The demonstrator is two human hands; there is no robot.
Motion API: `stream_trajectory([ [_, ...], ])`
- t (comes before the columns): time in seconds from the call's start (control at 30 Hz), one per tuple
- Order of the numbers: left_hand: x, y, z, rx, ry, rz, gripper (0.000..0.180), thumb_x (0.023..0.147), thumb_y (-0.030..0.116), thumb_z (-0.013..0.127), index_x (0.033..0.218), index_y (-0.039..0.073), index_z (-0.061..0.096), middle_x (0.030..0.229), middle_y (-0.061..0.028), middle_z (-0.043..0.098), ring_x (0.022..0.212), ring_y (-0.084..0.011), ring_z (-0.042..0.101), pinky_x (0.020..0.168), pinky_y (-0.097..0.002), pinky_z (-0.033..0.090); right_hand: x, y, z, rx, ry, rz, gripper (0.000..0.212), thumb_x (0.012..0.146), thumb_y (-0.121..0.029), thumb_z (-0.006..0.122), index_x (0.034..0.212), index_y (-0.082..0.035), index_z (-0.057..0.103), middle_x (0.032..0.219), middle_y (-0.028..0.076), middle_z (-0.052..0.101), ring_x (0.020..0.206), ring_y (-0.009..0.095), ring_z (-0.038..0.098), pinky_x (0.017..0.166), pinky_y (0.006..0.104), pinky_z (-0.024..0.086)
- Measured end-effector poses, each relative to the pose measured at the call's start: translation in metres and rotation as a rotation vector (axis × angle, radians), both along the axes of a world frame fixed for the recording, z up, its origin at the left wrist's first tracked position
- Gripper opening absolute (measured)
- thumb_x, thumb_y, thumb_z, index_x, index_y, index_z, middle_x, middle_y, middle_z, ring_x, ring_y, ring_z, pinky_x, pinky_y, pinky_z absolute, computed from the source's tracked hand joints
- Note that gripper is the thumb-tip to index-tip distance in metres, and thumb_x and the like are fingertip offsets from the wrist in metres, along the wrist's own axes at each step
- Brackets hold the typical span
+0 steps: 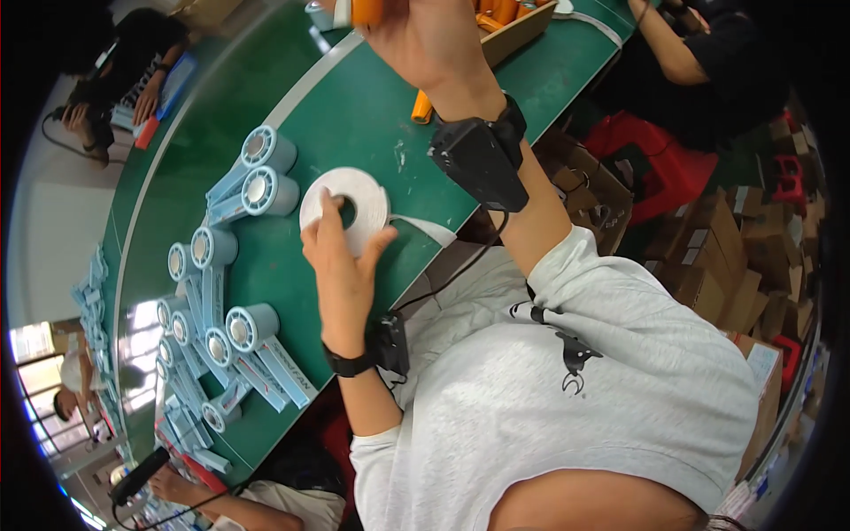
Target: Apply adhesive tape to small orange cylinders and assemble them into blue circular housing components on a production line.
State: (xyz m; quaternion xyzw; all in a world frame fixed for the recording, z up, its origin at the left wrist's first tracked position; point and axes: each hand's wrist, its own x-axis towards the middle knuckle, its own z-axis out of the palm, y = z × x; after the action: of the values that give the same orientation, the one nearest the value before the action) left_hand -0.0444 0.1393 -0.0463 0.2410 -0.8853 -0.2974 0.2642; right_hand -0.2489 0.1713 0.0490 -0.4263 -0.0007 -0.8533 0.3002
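Note:
A roll of white label tape [363, 196] lies flat on the green table [372, 133], its loose strip trailing toward the near edge. My left hand [341, 257] rests on this roll, fingers spread and one fingertip beside the core hole. At the top edge, my right hand [429, 44] is closed around an orange piece [367, 11] with a rounded side; the frame cuts off its far end and part of my fingers. Another orange cylindrical piece [422, 106] lies below my right wrist. Left of the roll sit several light blue handheld fans [270, 190], with round heads and flat handles.
A cardboard box [522, 35] of orange pieces stands at the table's far right. Co-workers sit at the upper left, upper right [682, 53] and lower left [257, 513]. Red stools [655, 168] and stacked cartons [708, 257] occupy the right side. A cable hangs from my right wrist device.

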Motion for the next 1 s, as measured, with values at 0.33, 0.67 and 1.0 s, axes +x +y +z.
stream_trajectory([
  [0.33,0.120,-0.079,0.087,-0.572,-0.884,-0.061,0.062,0.061,-0.011,0.060,0.120,0.008,0.050,0.129,-0.0108,0.044,0.119,-0.0329,0.041,0.092,-0.0361,0.040,0.017,0.005,-0.058,0.189,0.586,-0.136,0.021,0.076,-0.004,0.062,0.097,-0.001,0.061,0.098,0.010,0.058,0.087,0.016,0.055,0.072,0.0273,0.048],
  [0.67,0.122,-0.061,0.033,-0.311,-0.275,-0.245,0.036,0.068,0.001,0.065,0.103,0.008,0.057,0.109,-0.0086,0.051,0.104,-0.0313,0.048,0.082,-0.0395,0.044,0.089,0.019,-0.044,0.530,1.073,-0.215,0.029,0.068,0.002,0.067,0.096,-0.003,0.063,0.086,0.005,0.060,0.075,0.015,0.057,0.067,0.0260,0.048],
  [1.0,0.109,-0.040,0.025,-0.661,-0.459,-0.106,0.021,0.073,0.000,0.060,0.093,0.002,0.055,0.117,-0.0079,0.048,0.109,-0.0297,0.043,0.085,-0.0431,0.040,0.110,0.006,-0.058,0.440,1.275,-0.249,0.014,0.071,-0.001,0.064,0.084,-0.002,0.060,0.077,0.008,0.057,0.069,0.022,0.058,0.058,0.0314,0.046],
])
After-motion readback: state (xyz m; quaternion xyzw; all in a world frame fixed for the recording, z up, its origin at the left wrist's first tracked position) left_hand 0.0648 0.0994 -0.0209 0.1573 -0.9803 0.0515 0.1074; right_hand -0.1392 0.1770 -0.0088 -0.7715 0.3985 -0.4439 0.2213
